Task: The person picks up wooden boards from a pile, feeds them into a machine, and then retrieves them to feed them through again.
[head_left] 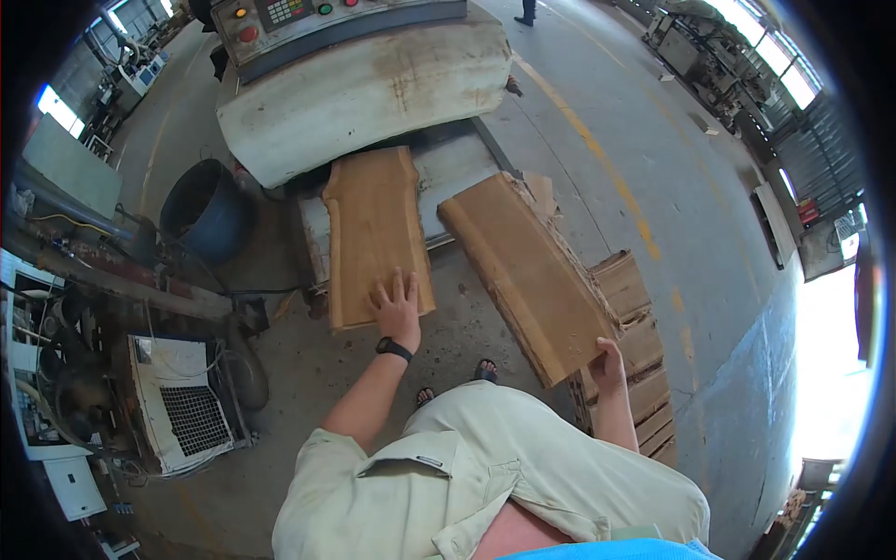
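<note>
A wooden board with wavy edges (pixel 375 224) lies on the metal bed (pixel 439 173) of a machine, its near end sticking out toward me. My left hand (pixel 399 306) rests on that near end, fingers spread flat on the wood. A second board with rough bark edges (pixel 527 275) slants down to the right beside it. At its near right corner, my right hand (pixel 609 364) grips the edge, the thumb on top and the other fingers partly hidden.
The machine's white cover (pixel 373 98) and control panel (pixel 294 17) stand ahead. More boards (pixel 644 350) are stacked at the right. A dark bin (pixel 207 210) is at the left, near a grilled metal box (pixel 191 411). Far off, a person's leg (pixel 527 11) shows.
</note>
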`<state>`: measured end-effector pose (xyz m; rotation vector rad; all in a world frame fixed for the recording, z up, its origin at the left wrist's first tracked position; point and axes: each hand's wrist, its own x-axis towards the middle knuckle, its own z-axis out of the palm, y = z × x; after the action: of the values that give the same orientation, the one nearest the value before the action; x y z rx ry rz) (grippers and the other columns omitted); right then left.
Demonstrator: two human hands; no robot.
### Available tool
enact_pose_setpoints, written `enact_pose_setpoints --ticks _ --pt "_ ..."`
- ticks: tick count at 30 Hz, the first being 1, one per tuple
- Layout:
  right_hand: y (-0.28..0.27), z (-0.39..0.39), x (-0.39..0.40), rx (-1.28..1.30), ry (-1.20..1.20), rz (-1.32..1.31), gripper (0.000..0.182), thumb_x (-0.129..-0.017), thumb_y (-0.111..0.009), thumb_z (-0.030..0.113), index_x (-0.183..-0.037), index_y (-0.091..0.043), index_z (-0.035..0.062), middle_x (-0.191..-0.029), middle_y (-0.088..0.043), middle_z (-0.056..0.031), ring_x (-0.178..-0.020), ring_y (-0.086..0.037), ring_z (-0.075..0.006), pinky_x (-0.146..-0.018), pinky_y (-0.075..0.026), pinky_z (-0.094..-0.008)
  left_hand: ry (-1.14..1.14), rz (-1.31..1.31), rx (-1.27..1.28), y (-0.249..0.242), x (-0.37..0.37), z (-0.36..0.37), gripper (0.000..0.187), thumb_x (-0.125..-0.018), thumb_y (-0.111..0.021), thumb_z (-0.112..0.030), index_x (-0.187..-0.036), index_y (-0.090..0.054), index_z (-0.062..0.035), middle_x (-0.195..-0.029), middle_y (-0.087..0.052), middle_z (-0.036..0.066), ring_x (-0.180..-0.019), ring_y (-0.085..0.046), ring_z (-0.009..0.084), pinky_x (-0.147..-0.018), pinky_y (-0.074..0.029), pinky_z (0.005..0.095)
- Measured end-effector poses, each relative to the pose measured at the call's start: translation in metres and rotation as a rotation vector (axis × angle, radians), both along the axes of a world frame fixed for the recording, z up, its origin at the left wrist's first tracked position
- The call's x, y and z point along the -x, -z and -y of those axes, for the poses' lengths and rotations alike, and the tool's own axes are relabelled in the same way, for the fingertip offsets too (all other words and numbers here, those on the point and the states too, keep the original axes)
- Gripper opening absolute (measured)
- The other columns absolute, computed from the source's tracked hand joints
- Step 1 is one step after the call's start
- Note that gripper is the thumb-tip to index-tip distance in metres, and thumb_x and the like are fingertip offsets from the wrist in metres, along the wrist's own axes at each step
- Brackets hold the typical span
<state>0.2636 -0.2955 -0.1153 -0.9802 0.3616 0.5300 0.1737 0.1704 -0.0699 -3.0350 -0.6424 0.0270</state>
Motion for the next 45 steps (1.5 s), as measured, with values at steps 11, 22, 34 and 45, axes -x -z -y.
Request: enact_pose_setpoints --ticks 11,22,34,45 --pt "-0.005 -0.032 -0.002 -0.013 0.102 -0.084 0.048 -0.08 -0.07 0.02 -0.123 -0.059 0.0041 -0.118 -0.068 -0.0061 -0.11 -0.064 -0.0216 -0.097 -0.049 -0.0344 0.071 -0.073 0.018 0.097 -0.11 -0.003 0.074 -0.091 -0.063 -0.023 -0.155 -0.025 -0.0158 -0.161 -0.02 0.011 -0.147 -0.02 0.0368 -0.115 -0.017 0.0672" --pt "0.012 -0.027 -0.047 -0.072 0.011 -0.11 0.052 -0.079 -0.072 0.022 -0.125 -0.058 0.0041 -0.117 -0.068 -0.0056 -0.108 -0.065 -0.0209 -0.095 -0.05 -0.0348 0.02 -0.246 0.188 0.05 -0.094 -0.052 0.086 -0.08 -0.079 -0.03 -0.151 -0.034 -0.0145 -0.16 -0.021 0.012 -0.146 -0.022 0.0385 -0.117 -0.03 0.0535" --pt "0.013 -0.049 -0.085 -0.127 -0.024 -0.107 0.047 -0.08 -0.071 0.019 -0.122 -0.059 0.0041 -0.114 -0.07 -0.0061 -0.108 -0.065 -0.0215 -0.096 -0.05 -0.037 0.005 -0.256 0.197 0.061 -0.142 -0.094 0.084 -0.083 -0.076 -0.03 -0.153 -0.031 -0.0167 -0.163 -0.017 0.009 -0.147 -0.021 0.0373 -0.117 -0.03 0.0531" --pt "0.032 -0.049 -0.098 -0.089 0.016 -0.154 0.052 -0.08 -0.07 0.022 -0.128 -0.057 0.0054 -0.119 -0.068 -0.0064 -0.108 -0.065 -0.0231 -0.096 -0.05 -0.0375 0.022 -0.259 0.173 0.061 -0.192 -0.125 0.084 -0.083 -0.076 -0.031 -0.152 -0.032 -0.0168 -0.162 -0.019 0.011 -0.146 -0.023 0.0383 -0.115 -0.032 0.0534"
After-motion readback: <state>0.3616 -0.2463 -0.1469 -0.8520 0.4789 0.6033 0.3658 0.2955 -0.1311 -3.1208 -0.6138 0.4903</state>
